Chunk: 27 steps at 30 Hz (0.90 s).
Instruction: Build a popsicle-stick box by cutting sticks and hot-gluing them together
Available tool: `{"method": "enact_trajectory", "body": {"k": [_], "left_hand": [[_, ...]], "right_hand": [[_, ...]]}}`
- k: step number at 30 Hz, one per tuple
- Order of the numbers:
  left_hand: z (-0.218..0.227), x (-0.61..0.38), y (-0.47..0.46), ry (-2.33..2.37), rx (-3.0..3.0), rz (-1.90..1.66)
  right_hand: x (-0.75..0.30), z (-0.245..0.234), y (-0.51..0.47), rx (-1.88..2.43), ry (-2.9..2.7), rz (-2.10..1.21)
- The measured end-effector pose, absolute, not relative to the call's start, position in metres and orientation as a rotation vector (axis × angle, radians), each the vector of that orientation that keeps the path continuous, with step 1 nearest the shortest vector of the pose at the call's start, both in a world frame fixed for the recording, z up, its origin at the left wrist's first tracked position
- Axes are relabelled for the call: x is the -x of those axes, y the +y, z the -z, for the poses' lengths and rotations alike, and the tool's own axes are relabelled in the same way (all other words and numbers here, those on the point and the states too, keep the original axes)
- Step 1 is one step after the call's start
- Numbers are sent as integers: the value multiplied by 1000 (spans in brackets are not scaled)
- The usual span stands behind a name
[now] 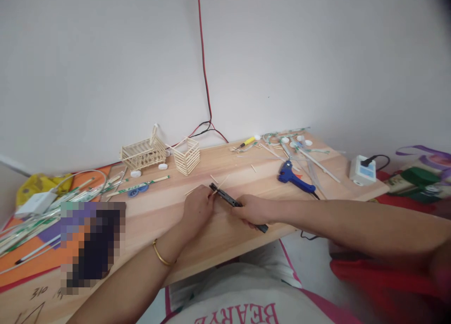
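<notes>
My right hand (254,210) is closed around a black utility knife (229,200) that lies slanted over the wooden board (197,235). My left hand (198,205), with a gold bangle on its wrist, pinches a thin wooden stick (221,183) right at the knife's tip. Both hands rest on the board near its front edge. A few loose sticks lie just beyond them.
Two small stick-built frames (144,152) (187,156) stand at the back by the wall. A blue glue gun (294,177), glue sticks and white caps lie at the right, with a white power socket (362,170) beyond. Wrapped chopsticks clutter the left side.
</notes>
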<state>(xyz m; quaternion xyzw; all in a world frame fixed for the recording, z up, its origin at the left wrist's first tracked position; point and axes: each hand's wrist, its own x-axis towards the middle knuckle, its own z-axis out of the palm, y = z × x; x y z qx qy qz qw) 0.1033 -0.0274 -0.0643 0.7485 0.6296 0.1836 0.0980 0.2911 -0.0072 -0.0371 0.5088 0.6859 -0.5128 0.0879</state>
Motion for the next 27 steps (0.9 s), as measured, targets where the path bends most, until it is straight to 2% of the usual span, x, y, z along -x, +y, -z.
{"method": "enact_trajectory", "body": {"k": [7,14,27], "left_hand": [[64,-105,-29,1844,-2334,-508],[66,-107,-30,1812,-2346,-552],[70,-107,-32,1794,-2444,-491]], "right_hand": [[-293,30,-1,-1477,1933,1608],[-294,14,3,-1350,2152,1244],[-297,20,0,-1380,2118,1247]]}}
